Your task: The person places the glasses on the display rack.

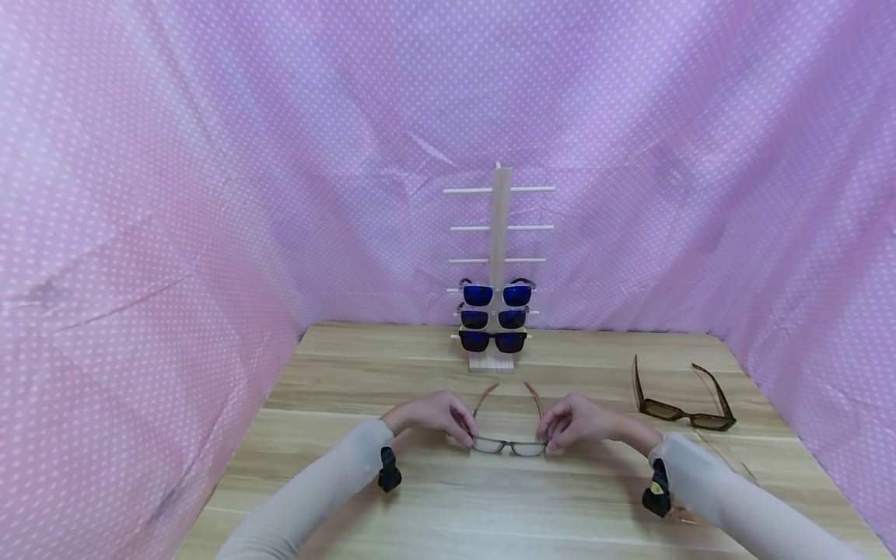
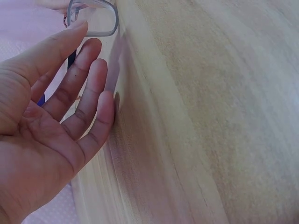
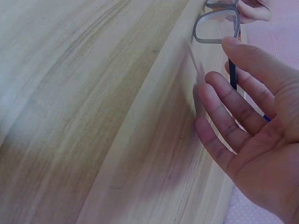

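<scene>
A pair of eyeglasses [image 1: 527,449] with clear lenses, a dark grey front and orange-brown temples is held between both hands near the middle of the table, temples pointing away from me. My left hand [image 1: 441,416] pinches its left corner by the hinge, and my right hand [image 1: 577,420] pinches the opposite corner. In the left wrist view, the left thumb lies against the grey rim [image 2: 115,22] while the lower fingers extend loosely. From the right wrist, the right thumb presses near the rim [image 3: 217,41], with a dark temple [image 3: 232,74] running behind the fingers.
Beyond the hands stands a wooden display rack [image 1: 499,225] with several white pegs; three blue-lensed sunglasses [image 1: 493,341] sit on its lower pegs. Brown sunglasses [image 1: 675,412] lie unfolded at right. Another thin-framed pair [image 1: 686,516] is partly hidden under the right forearm. Pink dotted fabric surrounds the table.
</scene>
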`<action>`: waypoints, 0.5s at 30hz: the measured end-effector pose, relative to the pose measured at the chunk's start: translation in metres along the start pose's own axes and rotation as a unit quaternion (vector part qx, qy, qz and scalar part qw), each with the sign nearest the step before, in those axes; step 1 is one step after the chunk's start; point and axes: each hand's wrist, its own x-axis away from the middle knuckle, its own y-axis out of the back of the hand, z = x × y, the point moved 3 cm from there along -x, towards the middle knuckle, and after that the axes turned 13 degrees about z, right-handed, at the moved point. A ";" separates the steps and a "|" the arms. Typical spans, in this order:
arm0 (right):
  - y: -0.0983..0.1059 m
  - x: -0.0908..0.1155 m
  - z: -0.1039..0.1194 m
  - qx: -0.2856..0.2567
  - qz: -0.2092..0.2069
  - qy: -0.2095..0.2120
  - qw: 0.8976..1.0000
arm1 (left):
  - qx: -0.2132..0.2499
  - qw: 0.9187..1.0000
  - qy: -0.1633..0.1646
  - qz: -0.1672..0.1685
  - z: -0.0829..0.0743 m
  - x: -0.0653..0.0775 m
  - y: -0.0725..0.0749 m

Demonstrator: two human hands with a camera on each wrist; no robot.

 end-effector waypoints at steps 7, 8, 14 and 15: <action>0.000 0.001 0.004 0.016 0.012 0.021 1.000 | 0.004 1.000 0.002 -0.009 0.000 -0.001 0.002; 0.000 0.002 0.004 0.017 0.014 0.021 1.000 | 0.003 1.000 0.001 -0.009 -0.001 -0.001 0.002; 0.003 0.006 0.011 0.022 0.021 0.013 0.999 | -0.027 0.999 0.002 -0.027 -0.007 0.002 0.005; 0.004 0.007 0.013 0.023 0.020 0.012 0.999 | -0.031 0.999 0.001 -0.030 -0.009 0.003 0.007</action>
